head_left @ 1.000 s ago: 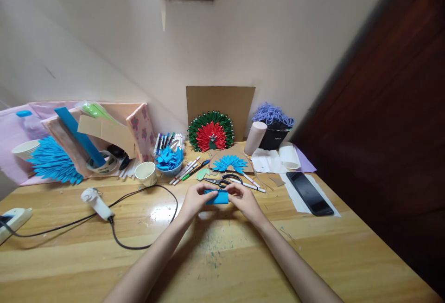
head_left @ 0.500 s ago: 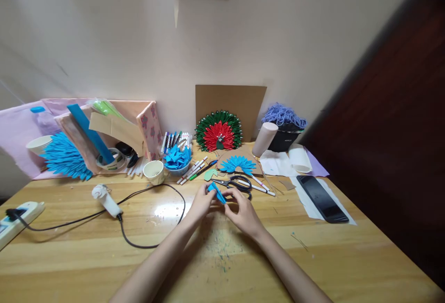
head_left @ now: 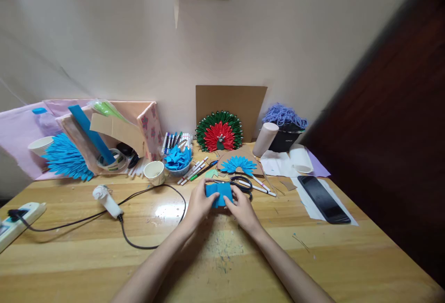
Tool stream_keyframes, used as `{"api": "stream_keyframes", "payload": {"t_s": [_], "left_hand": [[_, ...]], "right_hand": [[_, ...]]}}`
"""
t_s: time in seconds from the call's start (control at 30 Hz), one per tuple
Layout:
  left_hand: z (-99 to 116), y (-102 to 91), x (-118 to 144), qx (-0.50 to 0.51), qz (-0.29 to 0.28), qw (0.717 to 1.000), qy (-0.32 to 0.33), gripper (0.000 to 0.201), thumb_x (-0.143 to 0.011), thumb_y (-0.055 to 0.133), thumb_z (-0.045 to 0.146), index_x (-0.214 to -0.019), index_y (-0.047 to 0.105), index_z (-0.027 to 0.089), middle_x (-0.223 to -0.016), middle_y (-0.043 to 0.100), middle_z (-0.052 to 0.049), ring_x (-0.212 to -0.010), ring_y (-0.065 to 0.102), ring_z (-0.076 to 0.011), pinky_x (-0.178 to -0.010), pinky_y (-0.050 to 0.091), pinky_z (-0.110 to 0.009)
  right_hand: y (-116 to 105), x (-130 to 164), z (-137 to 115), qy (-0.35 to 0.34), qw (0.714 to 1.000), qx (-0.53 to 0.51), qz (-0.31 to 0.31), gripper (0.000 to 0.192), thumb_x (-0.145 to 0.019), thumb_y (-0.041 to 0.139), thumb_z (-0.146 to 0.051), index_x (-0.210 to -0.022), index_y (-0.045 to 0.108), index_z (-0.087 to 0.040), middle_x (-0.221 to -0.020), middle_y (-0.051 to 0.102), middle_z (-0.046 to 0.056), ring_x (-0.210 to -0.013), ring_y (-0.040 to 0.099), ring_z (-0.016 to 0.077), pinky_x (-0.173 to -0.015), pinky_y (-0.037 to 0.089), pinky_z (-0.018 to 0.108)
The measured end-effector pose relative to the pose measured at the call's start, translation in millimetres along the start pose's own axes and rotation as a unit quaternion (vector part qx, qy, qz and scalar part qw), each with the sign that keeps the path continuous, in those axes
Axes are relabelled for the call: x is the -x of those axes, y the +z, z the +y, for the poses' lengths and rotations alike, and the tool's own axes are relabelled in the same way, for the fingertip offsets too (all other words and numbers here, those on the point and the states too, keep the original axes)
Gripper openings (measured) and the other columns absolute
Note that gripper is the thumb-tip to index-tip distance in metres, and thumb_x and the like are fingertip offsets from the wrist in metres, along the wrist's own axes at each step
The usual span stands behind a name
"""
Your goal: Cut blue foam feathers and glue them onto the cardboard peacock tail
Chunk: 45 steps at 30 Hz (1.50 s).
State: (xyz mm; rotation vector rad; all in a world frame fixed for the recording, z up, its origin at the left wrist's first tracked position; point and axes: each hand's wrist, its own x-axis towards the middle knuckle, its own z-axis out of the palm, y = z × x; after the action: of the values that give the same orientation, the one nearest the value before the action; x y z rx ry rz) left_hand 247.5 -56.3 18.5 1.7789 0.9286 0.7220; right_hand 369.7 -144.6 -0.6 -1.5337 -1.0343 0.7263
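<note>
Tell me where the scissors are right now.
In the head view the scissors lie on the wooden table, just beyond the right hand, in front of the blue paper fan.

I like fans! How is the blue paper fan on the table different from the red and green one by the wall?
The blue paper fan lies flat on the table; the red and green fan stands up against the cardboard. The blue paper fan is one colour and looks smaller; the red and green fan has a red middle with a green rim. Both spread out in pointed petals.
</note>
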Motion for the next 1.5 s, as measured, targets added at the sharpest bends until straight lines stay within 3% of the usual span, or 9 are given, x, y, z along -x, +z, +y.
{"api": "stream_keyframes", "payload": {"t_s": [0.2, 0.4, 0.7, 0.83, 0.97, 1.07, 1.23, 1.4, 1.5], "left_hand": [[-2, -1.0, -3, 0.105, -0.049, 0.991, -0.062, 0.049, -0.069, 0.060, 0.024, -0.113, 0.041, 0.013, -0.091, 0.060, -0.009, -0.079, 0.060, -0.0179, -0.067, 0.048, -0.030], [-8, -0.6, 2, -0.024, -0.013, 0.999, -0.020, 0.060, -0.062, 0.068, 0.027, -0.114, 0.042, 0.015, -0.115, 0.051, -0.011, -0.097, 0.053, -0.0214, -0.083, 0.043, -0.033], [-25, -36.6, -15, -0.116, -0.071, 0.989, -0.061, 0.046, -0.061, 0.049, -0.003, -0.105, 0.050, 0.013, -0.088, 0.063, -0.004, -0.082, 0.058, -0.0143, -0.072, 0.044, -0.023], [-35, -46.1, -19, -0.222, 0.005, 0.975, -0.029, 0.025, -0.071, 0.049, 0.004, -0.093, 0.055, 0.013, -0.094, 0.058, -0.008, -0.086, 0.056, -0.0180, -0.076, 0.042, -0.029], [-41, -51.1, -19, -0.368, 0.084, 0.926, -0.008, 0.015, -0.080, 0.043, 0.012, -0.090, 0.055, 0.013, -0.096, 0.054, -0.011, -0.094, 0.050, -0.0227, -0.081, 0.038, -0.034], [-45, -52.0, -18, -0.440, 0.097, 0.893, -0.004, 0.013, -0.083, 0.043, 0.018, -0.088, 0.054, 0.013, -0.093, 0.054, -0.011, -0.091, 0.049, -0.0230, -0.078, 0.038, -0.034], [-44, -55.4, -18, -0.452, 0.104, 0.886, -0.002, 0.018, -0.087, 0.040, 0.024, -0.086, 0.055, 0.014, -0.089, 0.056, -0.009, -0.086, 0.051, -0.0205, -0.074, 0.038, -0.031], [-38, -60.6, -16, -0.515, 0.131, 0.845, -0.050, 0.023, -0.087, 0.035, 0.019, -0.083, 0.057, 0.013, -0.089, 0.057, -0.011, -0.087, 0.052, -0.0223, -0.070, 0.037, -0.031], [-40, -61.9, -17, -0.518, 0.125, 0.844, -0.054, 0.022, -0.087, 0.036, 0.019, -0.084, 0.058, 0.014, -0.091, 0.057, -0.011, -0.087, 0.052, -0.0218, -0.069, 0.037, -0.030]], "right_hand": [[-1, -3, 4, 0.043, 0.992, -0.119, 0.013, 0.030, -0.067, 0.063, -0.039, -0.086, 0.055, -0.017, -0.081, 0.064, 0.005, -0.072, 0.062, 0.0199, -0.056, 0.054, 0.029], [4, 4, 2, 0.032, 0.993, -0.114, -0.015, 0.029, -0.070, 0.062, -0.039, -0.088, 0.055, -0.017, -0.088, 0.066, 0.008, -0.082, 0.064, 0.0220, -0.072, 0.053, 0.034], [1, 4, 28, 0.077, 0.996, -0.041, -0.017, 0.040, -0.071, 0.057, -0.035, -0.104, 0.041, -0.018, -0.078, 0.064, 0.004, -0.058, 0.058, 0.0162, -0.053, 0.050, 0.030], [3, 8, 30, 0.018, 0.998, 0.059, -0.014, 0.035, -0.077, 0.051, -0.032, -0.108, 0.043, -0.017, -0.063, 0.055, -0.002, -0.054, 0.052, 0.0141, -0.052, 0.044, 0.026], [2, 13, 24, -0.033, 0.992, 0.123, 0.008, 0.038, -0.081, 0.047, -0.032, -0.116, 0.041, -0.016, -0.063, 0.050, -0.003, -0.053, 0.049, 0.0132, -0.053, 0.042, 0.025], [-2, 16, 22, -0.057, 0.986, 0.152, 0.036, 0.041, -0.082, 0.047, -0.032, -0.120, 0.039, -0.017, -0.078, 0.054, 0.002, -0.060, 0.052, 0.0141, -0.058, 0.046, 0.027], [-9, 17, 21, -0.139, 0.962, 0.215, 0.093, 0.036, -0.083, 0.048, -0.029, -0.117, 0.043, -0.019, -0.108, 0.050, 0.011, -0.091, 0.052, 0.0212, -0.075, 0.047, 0.035], [-8, 20, 16, -0.200, 0.951, 0.221, 0.082, 0.027, -0.084, 0.045, -0.023, -0.110, 0.047, -0.020, -0.105, 0.051, 0.010, -0.099, 0.050, 0.0219, -0.083, 0.045, 0.038], [-6, 23, 14, -0.225, 0.944, 0.234, 0.057, 0.024, -0.084, 0.044, -0.020, -0.106, 0.051, -0.021, -0.101, 0.053, 0.009, -0.098, 0.050, 0.0226, -0.084, 0.044, 0.039]]}}
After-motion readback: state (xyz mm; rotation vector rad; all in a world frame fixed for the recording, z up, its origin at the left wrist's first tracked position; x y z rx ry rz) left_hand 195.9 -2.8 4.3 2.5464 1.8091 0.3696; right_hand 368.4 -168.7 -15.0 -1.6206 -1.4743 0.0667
